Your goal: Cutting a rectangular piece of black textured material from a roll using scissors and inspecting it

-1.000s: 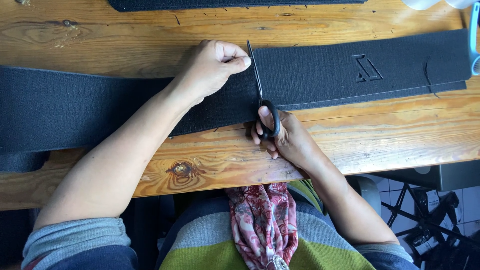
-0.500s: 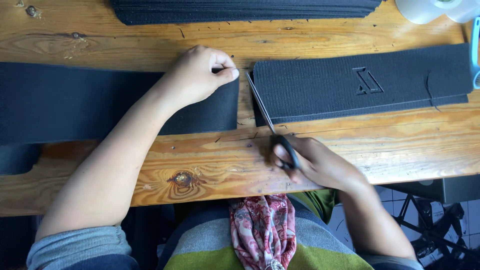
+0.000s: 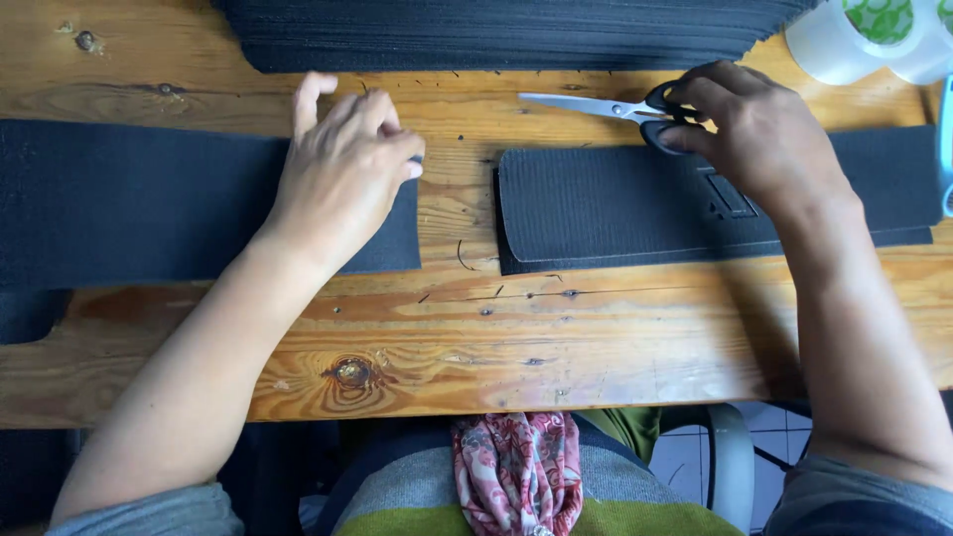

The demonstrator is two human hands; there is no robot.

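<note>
left hand [image 3: 342, 179]: laid palm-down on the cut end of the long dark strip [image 3: 149, 203], fingers loosely spread and nothing gripped, thumb side up toward the far edge of the wood.

right hand [image 3: 759, 134]: closed around the black handles of the scissors [image 3: 620, 107], which are held just above the top edge of the cut piece [image 3: 635, 203].

scissors: silver blades are pointed left, toward the gap between the two hands, and look pretty much closed; whether the tips are touching the wood can't be told.

long dark strip: stretched flat across the left part of the surface [image 3: 496, 337], running off the left edge of the view, with a straight cut end just under the left hand.

cut piece: ribbed black fabric, lying flat on the right, separated from the long strip by a bare gap of wood; its near-left corner is slightly rounded.

stack of dark material [image 3: 496, 35]: piled along the far edge, well apart from the cut piece.

white rolls [image 3: 874, 35]: seen at the top right corner, just beside the stack.

surface: knotty wood planks, small black thread bits scattered in the gap.

patterned cloth [image 3: 516, 476]: red and pink, lying in the person's lap below the surface edge.
</note>
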